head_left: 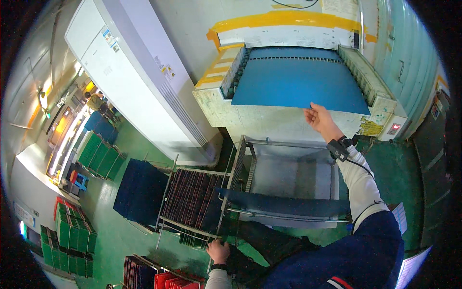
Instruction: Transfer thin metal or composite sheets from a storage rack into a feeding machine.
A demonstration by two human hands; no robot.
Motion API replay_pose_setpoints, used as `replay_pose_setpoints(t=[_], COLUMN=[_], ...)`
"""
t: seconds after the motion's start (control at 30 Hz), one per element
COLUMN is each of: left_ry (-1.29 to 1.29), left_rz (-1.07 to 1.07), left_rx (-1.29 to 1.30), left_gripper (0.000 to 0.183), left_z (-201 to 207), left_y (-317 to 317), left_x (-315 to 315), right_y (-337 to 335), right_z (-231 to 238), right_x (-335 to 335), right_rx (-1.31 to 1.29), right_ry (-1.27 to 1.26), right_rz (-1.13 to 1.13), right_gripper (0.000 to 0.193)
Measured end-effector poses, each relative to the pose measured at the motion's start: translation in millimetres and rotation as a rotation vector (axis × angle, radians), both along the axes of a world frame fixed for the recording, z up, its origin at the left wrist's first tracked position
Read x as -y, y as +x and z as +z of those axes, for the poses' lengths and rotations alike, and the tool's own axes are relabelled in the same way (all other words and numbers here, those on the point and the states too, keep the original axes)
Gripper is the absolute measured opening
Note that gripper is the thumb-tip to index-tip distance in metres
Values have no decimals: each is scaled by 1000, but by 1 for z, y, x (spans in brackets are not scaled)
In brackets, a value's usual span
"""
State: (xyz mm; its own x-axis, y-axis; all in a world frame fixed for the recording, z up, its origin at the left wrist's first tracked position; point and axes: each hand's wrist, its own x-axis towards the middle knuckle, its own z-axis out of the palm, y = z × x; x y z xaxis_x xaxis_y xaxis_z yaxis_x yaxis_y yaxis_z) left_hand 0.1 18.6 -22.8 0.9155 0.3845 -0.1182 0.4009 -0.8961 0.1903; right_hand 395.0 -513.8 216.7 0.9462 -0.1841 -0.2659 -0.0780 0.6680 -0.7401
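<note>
A wide blue panel (298,82) lies flat across the roller machine (211,91), its front edge sticking out towards me. At that edge, right of its middle, my right hand (318,118) is closed, with the fingertips on the panel's rim. My left hand (219,251) is low and close to me, its fingers curled at the near metal bar of a wire rack (187,225). Dark panels stand on edge in the rack (192,195). Between the rack and the machine's front is a metal-framed stand (293,173), with a dark panel (288,204) along its near side.
A tall white cabinet (139,82) stands left of the machine. Dark panels (139,192) lean beside the rack. Green racks (74,229) and red panels (175,281) occupy the left and near floor. Far left, another person (96,102) stands by a lit bench. Corrugated sheeting rises at the right.
</note>
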Motion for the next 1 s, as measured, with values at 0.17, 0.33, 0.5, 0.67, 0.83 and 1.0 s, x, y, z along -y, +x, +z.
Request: replay_pose_setpoints(t=[0.17,0.33,0.5,0.67,0.83,1.0], left_ry=[-1,-40,20,-9,-13,-6], left_rz=[1,-9,-9,7,15,13], left_rx=[19,-17,31,7,4,30], left_gripper=[37,36,35,35,34,33], left_z=[-1,11,2,7,7,4], left_y=[-2,0,-3,0,-1,-2], left_x=[0,3,0,4,2,2], right_y=[3,5,9,9,8,15], right_z=[3,1,4,6,7,5], right_x=[-1,5,7,8,6,15], right_rx=[-12,4,-17,-30,-21,-23], right_ry=[-47,-31,-70,-89,-92,-88], right_rz=[-4,24,43,16,33,61], right_gripper=[27,27,25,22,20,19])
